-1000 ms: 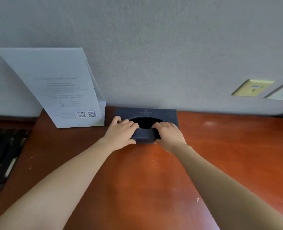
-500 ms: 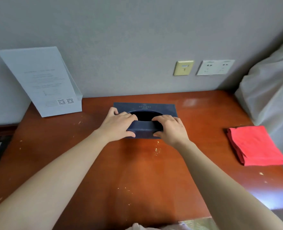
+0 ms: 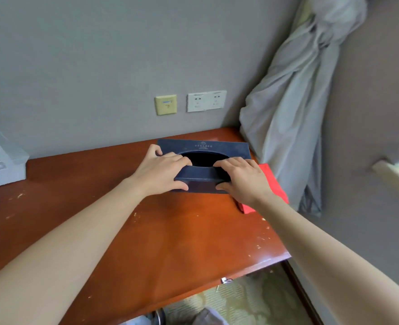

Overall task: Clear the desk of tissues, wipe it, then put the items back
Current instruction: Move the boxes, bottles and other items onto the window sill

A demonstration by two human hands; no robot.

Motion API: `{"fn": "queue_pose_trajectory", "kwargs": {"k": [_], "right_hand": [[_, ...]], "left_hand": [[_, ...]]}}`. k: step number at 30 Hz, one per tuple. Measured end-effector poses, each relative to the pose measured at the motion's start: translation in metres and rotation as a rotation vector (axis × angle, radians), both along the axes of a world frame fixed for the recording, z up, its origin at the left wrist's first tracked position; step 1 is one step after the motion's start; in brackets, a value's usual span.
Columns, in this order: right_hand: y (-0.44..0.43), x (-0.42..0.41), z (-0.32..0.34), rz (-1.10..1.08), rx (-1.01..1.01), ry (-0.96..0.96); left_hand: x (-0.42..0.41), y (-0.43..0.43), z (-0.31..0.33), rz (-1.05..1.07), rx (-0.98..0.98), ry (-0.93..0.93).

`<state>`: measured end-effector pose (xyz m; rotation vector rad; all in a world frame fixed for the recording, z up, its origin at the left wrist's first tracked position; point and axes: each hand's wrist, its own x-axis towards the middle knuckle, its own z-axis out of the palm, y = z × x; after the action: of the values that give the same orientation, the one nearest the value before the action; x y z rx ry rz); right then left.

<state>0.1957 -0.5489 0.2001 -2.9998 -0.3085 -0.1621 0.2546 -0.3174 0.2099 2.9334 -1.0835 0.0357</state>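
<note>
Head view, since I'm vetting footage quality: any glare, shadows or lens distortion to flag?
In the head view, light is soft: only a pale sheen on the desk at its near right edge. Head view, wide-angle stretch swells both forearms toward the bottom corners. The opening of the tissue box reads black, and a dark shadow sits under the right hand.

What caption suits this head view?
Left hand and right hand grip a blue tissue box at a desk, near a red cloth.
</note>
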Motion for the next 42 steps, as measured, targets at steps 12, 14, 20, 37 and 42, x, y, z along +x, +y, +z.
{"fn": "queue_pose_trajectory", "kwargs": {"k": [12,14,20,37,42], "right_hand": [[-0.106,-0.131,0.033,-0.430,-0.015,-0.046],[-0.110,-0.155,0.036,-0.499,-0.003,-0.040],[-0.111,-0.236,0.047,-0.733,-0.028,-0.055],[-0.134,-0.556,0.091,-1.469,-0.045,-0.047],[-0.163,-0.645,0.115,-1.611,-0.067,-0.072]], "left_hand": [[-0.045,-0.151,0.030,-0.418,-0.040,-0.024],[-0.058,-0.165,0.033,-0.490,-0.031,-0.045],[-0.102,-0.205,0.046,-0.729,-0.042,-0.075],[-0.381,-0.390,0.086,-1.412,-0.085,-0.141],[-0.475,-0.453,0.107,-1.542,-0.142,-0.162]]}}
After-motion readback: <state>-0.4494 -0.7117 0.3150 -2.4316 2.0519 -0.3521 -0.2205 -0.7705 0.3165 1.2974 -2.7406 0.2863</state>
